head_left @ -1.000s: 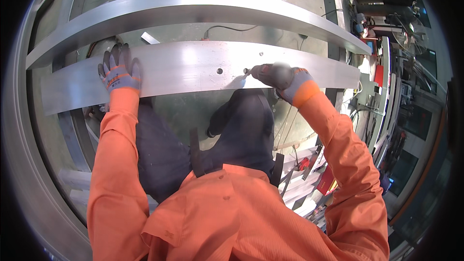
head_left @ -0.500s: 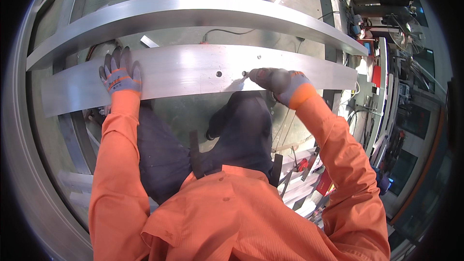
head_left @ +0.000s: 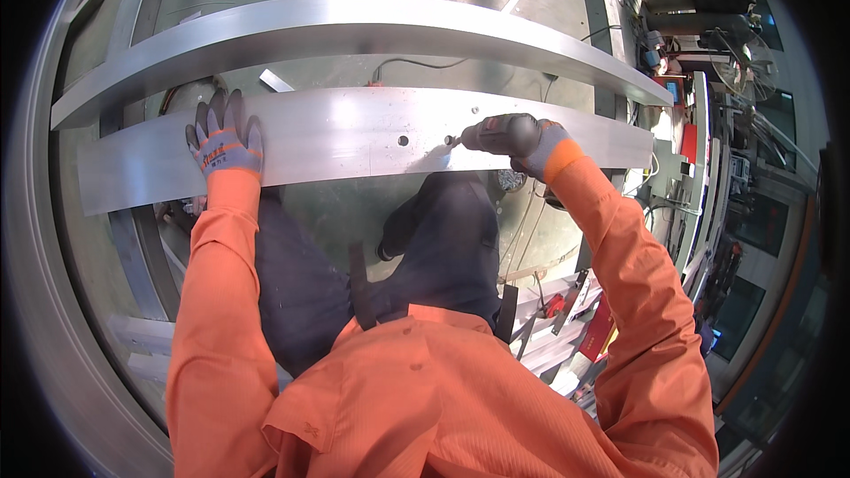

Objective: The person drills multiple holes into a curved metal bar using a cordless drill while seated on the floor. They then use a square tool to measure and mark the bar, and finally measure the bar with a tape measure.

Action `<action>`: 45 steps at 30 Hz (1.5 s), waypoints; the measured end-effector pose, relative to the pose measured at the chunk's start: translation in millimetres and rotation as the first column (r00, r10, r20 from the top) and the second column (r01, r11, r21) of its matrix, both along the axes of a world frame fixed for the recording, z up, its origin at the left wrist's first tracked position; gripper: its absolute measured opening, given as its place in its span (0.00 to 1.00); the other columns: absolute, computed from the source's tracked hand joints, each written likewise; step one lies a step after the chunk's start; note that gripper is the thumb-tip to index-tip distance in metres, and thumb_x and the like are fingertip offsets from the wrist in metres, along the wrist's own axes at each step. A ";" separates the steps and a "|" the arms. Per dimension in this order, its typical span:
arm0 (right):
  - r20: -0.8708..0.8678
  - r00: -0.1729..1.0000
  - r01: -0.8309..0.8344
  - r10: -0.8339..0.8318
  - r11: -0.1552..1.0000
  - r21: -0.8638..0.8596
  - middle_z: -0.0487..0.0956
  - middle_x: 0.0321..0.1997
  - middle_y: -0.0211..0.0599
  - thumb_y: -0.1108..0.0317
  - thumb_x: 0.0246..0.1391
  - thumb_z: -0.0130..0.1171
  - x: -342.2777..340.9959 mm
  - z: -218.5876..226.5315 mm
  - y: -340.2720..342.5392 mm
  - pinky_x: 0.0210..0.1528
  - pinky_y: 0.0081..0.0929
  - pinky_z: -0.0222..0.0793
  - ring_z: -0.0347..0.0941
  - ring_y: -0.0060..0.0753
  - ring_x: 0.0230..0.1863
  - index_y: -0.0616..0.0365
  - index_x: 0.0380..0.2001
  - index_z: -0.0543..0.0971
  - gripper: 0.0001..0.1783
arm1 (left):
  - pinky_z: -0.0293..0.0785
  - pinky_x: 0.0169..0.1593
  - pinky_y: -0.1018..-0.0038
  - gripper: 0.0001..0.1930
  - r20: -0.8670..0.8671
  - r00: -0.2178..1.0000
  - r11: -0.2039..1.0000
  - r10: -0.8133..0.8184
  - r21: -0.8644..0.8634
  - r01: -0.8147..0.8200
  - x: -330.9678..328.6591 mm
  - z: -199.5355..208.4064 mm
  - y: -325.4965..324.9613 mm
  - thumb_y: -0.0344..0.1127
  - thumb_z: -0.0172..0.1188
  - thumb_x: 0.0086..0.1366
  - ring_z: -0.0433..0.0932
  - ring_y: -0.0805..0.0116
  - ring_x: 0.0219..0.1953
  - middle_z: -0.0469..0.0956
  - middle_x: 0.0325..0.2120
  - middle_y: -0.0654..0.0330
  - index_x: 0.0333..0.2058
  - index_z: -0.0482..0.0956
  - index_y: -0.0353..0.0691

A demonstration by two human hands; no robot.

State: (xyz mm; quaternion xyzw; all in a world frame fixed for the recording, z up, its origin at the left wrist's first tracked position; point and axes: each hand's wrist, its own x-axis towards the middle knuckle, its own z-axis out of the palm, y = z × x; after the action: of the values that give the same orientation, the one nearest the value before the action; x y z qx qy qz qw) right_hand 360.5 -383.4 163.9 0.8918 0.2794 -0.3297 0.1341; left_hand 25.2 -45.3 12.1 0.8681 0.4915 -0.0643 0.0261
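Note:
A long flat aluminium bar (head_left: 336, 137) lies across in front of me, with one small drilled hole (head_left: 403, 140) near its middle. My left hand (head_left: 223, 140), in a grey and orange glove, presses flat on the bar's left part with fingers spread. My right hand (head_left: 531, 140), gloved the same, is closed around a dark power drill (head_left: 491, 134). The drill bit touches the bar just right of the hole. Orange sleeves cover both forearms.
A second, wider aluminium beam (head_left: 354, 22) runs parallel beyond the bar. Metal offcuts (head_left: 274, 80) and a cable (head_left: 416, 64) lie on the concrete floor. Stacked profiles and red-handled tools (head_left: 567, 310) sit at lower right. Cluttered shelves (head_left: 699, 80) fill the right side.
My right hand has shifted slightly so the dark drill body shows more clearly, its bit still against the bar. My left hand stays pressed on the bar.

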 end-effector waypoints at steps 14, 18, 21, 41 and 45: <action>0.040 0.999 -0.027 0.020 0.985 0.173 0.87 0.36 0.54 0.59 0.41 0.68 -2.5 -30.0 -28.9 0.49 0.41 0.81 0.85 0.56 0.42 0.61 0.34 0.87 0.19 | 0.43 0.80 0.48 0.37 -0.009 1.000 1.000 -0.007 0.005 0.007 -0.8 -11.3 5.1 0.61 0.55 0.68 0.53 0.48 0.79 0.58 0.77 0.56 0.75 0.61 0.71; 0.044 0.999 -0.030 0.023 0.986 0.164 0.87 0.37 0.55 0.60 0.41 0.67 -10.6 -13.3 -24.1 0.50 0.40 0.81 0.85 0.56 0.43 0.63 0.34 0.87 0.19 | 0.44 0.80 0.47 0.37 -0.087 0.992 0.990 0.088 -0.105 -0.097 12.8 7.3 0.5 0.60 0.56 0.68 0.53 0.49 0.79 0.58 0.77 0.57 0.76 0.60 0.72; -0.008 0.999 0.038 -0.037 0.992 0.118 0.87 0.39 0.57 0.59 0.41 0.66 -14.3 3.8 -5.3 0.52 0.40 0.81 0.85 0.57 0.46 0.63 0.36 0.87 0.20 | 0.45 0.79 0.46 0.38 0.011 0.999 0.999 -0.040 0.031 0.039 -1.4 -8.1 4.3 0.60 0.55 0.69 0.53 0.48 0.79 0.57 0.77 0.57 0.76 0.58 0.73; -0.141 0.955 0.291 -0.263 0.923 0.252 0.88 0.41 0.52 0.66 0.48 0.72 -40.3 19.6 -19.8 0.46 0.34 0.81 0.87 0.43 0.41 0.62 0.44 0.87 0.19 | 0.43 0.80 0.51 0.36 -0.055 0.997 0.997 -0.059 0.047 0.062 5.2 5.6 3.9 0.60 0.52 0.70 0.53 0.55 0.79 0.59 0.76 0.62 0.75 0.61 0.69; -0.634 0.602 0.797 -0.486 0.417 0.437 0.86 0.37 0.35 0.78 0.46 0.68 -71.8 70.9 -31.7 0.30 0.23 0.75 0.79 0.21 0.32 0.58 0.55 0.80 0.28 | 0.42 0.80 0.50 0.37 -0.086 0.994 0.997 -0.067 0.030 0.069 -1.5 6.9 -1.7 0.62 0.52 0.69 0.51 0.55 0.80 0.58 0.77 0.62 0.76 0.61 0.68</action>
State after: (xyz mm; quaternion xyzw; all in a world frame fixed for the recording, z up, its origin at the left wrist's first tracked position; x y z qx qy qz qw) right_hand 288.7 -415.2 234.8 0.8171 0.0270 -0.4056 -0.4089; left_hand 23.7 -47.0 19.0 0.8811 0.4633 -0.0940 -0.0115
